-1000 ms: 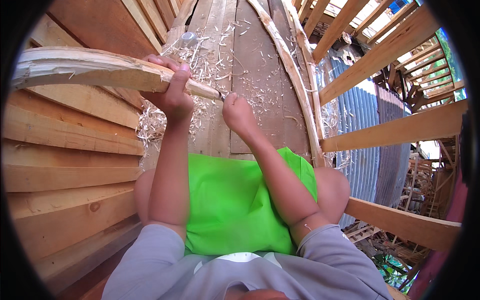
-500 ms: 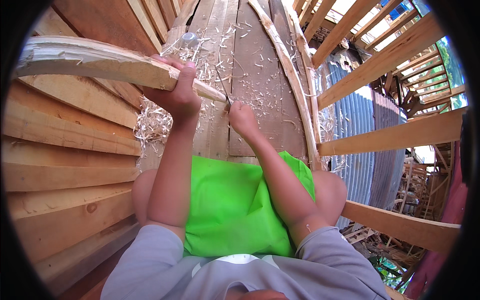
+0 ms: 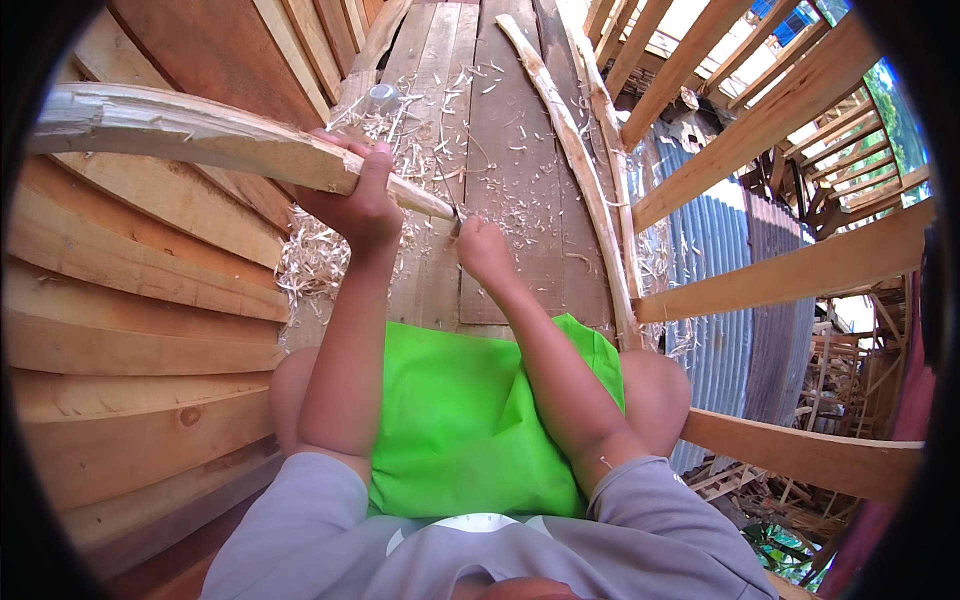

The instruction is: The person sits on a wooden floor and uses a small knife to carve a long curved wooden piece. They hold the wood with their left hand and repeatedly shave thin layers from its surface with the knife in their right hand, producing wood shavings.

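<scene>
My left hand is wrapped round a long, pale, peeled wooden pole, which reaches in from the left edge. Beyond that hand the wood narrows to a slim, carved end. My right hand is closed around the handle of a knife, mostly hidden by the fingers. Its thin, dark blade is against or right beside the narrow tip of the pole; contact is hard to make out. A bright green cloth covers my lap, below both forearms.
Curled shavings are heaped by the plank wall on the left and strewn over the board floor. A small clear container stands among them. Long peeled poles lie to the right, beside a slatted railing and corrugated metal sheets.
The whole view has tilted slightly, so the floor, pole and hands appear a little lower. Both hands keep their grips, with the knife still at the pole's narrow tip.
</scene>
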### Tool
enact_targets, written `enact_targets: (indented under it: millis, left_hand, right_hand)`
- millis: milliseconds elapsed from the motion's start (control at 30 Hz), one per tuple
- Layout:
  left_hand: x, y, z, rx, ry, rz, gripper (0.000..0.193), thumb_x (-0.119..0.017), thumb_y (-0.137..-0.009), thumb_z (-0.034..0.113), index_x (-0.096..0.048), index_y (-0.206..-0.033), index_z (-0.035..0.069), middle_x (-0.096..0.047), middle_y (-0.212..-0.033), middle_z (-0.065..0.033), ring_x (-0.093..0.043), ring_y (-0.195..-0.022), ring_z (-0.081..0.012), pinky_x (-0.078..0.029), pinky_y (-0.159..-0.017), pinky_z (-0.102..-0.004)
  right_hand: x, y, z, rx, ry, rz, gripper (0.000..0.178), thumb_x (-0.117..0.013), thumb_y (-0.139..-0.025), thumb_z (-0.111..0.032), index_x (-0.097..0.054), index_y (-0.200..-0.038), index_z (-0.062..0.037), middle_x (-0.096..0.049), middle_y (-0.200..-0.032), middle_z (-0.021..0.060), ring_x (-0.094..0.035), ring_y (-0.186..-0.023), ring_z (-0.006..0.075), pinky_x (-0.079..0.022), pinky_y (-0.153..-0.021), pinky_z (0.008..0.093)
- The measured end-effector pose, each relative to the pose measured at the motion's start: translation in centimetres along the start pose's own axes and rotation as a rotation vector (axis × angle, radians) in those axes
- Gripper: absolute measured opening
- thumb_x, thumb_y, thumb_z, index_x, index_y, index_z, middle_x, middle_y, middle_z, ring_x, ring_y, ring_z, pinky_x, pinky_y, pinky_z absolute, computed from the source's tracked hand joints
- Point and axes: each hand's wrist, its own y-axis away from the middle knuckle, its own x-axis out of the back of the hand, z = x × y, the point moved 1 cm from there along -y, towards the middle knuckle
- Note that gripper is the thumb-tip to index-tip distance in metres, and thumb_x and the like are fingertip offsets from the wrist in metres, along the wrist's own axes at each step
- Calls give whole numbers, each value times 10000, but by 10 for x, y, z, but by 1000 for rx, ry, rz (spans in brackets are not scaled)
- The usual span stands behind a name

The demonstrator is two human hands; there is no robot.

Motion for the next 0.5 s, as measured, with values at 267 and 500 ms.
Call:
enact_targets:
  millis: [267, 500]
  left_hand:
    - [-7, 6, 6, 70, 91, -18, 306, -686, -732, -43, -506, -976, 1, -551, -824, -47, -581, -695, -120, -494, -696, -267]
    - [15, 3, -5, 52, -1, 5, 394, -699, -724, -54, -489, -1055, -12, -545, -913, -53, -581, -746, -118, -500, -718, -268]
  right_hand:
    - [-14, -31, 28, 40, -45, 85, 611, -290, -991, -372, -720, -843, 35, -678, -826, 292, -667, -838, 457, -501, -825, 506]
    - [9, 22, -48, 56, 35, 5, 597, -319, -959, -369, -698, -902, 89, -660, -892, 347, -657, -910, 485, -484, -873, 521]
